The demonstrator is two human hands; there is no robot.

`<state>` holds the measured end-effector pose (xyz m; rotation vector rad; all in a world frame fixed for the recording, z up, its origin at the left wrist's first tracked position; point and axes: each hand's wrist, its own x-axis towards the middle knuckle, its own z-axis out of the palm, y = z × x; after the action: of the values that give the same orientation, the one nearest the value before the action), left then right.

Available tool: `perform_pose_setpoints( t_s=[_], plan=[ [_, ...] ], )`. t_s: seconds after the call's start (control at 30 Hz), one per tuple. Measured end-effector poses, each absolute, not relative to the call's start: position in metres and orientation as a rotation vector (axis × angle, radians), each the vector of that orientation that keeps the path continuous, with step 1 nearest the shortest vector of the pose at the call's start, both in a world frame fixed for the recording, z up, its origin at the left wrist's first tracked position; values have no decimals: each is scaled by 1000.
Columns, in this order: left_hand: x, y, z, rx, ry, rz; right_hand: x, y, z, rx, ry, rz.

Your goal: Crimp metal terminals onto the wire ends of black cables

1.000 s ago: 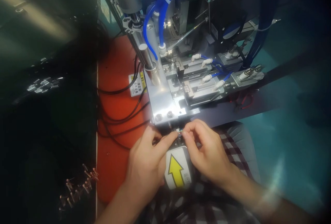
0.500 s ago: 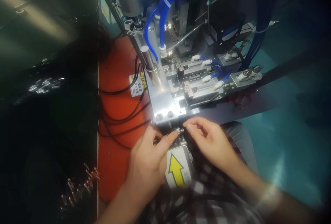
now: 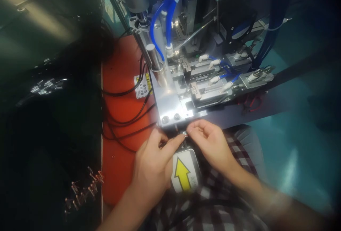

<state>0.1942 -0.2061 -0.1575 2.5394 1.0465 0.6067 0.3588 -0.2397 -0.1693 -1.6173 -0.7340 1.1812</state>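
Just in front of the machine's metal block (image 3: 173, 108), a small silvery connector-like piece (image 3: 184, 133) sits at the thumb tip of my left hand (image 3: 156, 158). That hand is closed, its thumb and forefinger pinching the piece. From the other side, my right hand (image 3: 209, 142) meets it with thumb and forefinger pressed together. The thin coloured wires at its end are mostly covered by my right fingertips. Below them is a white machine part with a yellow arrow (image 3: 182, 174).
Black cables (image 3: 128, 119) run over the orange surface (image 3: 117, 174) at left. Pneumatic cylinders (image 3: 210, 94) and blue hoses (image 3: 170, 3) stand ahead. Small metal pieces (image 3: 48, 86) and copper-coloured pieces (image 3: 82, 190) lie on the dark surface. Red-handled pliers (image 3: 252, 103) lie at right.
My right hand has moved slightly left, its fingertips closing in on the wires at the small piece. My left hand keeps its pinch. The view has shifted slightly.
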Motion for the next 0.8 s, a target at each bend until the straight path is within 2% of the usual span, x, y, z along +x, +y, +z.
perform_pose_setpoints(
  t_s=[0.6, 0.67, 0.8],
  plan=[
    [193, -205, -158, 2563, 1061, 572, 355, -250, -177, -1628, -947, 1056],
    [193, -205, -158, 2583, 1063, 555, 359, -247, -172, -1656, -905, 1126],
    [192, -205, -156, 2585, 1068, 531, 369, -242, -165, -1582, -705, 1503]
  ],
)
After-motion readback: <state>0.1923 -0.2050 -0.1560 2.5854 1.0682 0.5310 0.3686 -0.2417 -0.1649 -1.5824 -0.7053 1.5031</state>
